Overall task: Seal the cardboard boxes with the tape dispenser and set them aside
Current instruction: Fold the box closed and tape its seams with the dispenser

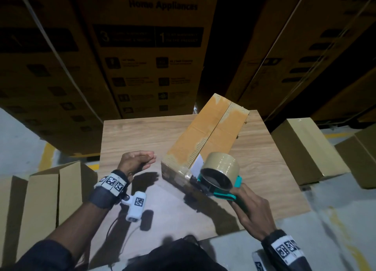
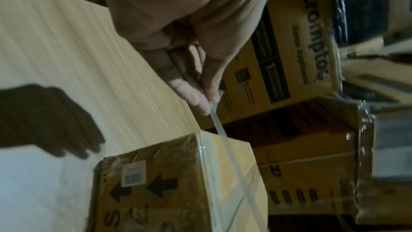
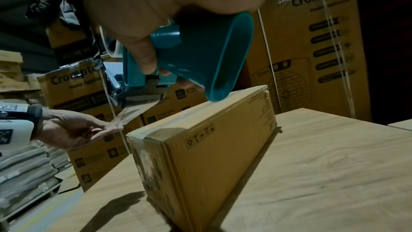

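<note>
Dispenser point(image 1: 215, 177) at lengthwise-receding box point(image 1: 207, 132)

Left hand point(image 2: 178, 45) beside taped cardboard box point(image 2: 178, 183)

A long brown cardboard box point(image 1: 205, 136) lies taped shut; teal tape dispenser point(image 1: 218, 179) hovers at its near end.

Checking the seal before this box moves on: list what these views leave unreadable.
- Cardboard box underside: hidden in every view by the table.
- Its printed side: blurred, cut by the left wrist view's bottom edge.
- Tape dispenser blade: head view, hidden behind the roll.
- Right hand fingers: head view, wrapped under the handle.
</note>
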Motion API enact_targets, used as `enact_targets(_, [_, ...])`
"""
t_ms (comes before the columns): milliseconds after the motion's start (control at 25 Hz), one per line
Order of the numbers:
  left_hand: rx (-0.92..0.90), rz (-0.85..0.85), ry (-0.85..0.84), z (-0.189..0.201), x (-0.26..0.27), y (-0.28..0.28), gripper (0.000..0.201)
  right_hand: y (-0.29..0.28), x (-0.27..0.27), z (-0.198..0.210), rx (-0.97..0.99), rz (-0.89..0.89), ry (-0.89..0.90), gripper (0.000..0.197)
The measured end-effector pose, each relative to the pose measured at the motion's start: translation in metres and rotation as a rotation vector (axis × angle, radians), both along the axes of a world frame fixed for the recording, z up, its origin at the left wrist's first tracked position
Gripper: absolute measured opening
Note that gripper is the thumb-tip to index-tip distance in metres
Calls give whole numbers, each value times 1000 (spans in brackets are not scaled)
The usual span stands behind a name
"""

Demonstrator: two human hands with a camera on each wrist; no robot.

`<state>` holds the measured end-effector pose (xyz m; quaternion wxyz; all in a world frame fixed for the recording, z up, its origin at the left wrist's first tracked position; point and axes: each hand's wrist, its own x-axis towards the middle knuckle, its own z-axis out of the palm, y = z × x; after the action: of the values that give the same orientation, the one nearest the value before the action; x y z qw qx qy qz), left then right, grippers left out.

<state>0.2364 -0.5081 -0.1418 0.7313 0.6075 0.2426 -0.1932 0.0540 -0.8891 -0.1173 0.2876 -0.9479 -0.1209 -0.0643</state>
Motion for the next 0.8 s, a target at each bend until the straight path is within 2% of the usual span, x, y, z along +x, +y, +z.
enact_targets(160, [79, 18, -49, -12, 5, -21, 12, -2, 1, -15, -40, -28, 14, 41])
enact_targets(280, [112, 60, -55, -21, 7, -23, 12, -2, -2, -23, -69, -20, 24, 47])
enact_targets(520, [191, 76, -66, -35, 7, -23, 10, 5, 2, -27, -102, -23, 32, 46])
enact_targets(800, [139, 117, -14, -41, 5, -28, 12, 4, 5, -36, -160, -28, 88, 55])
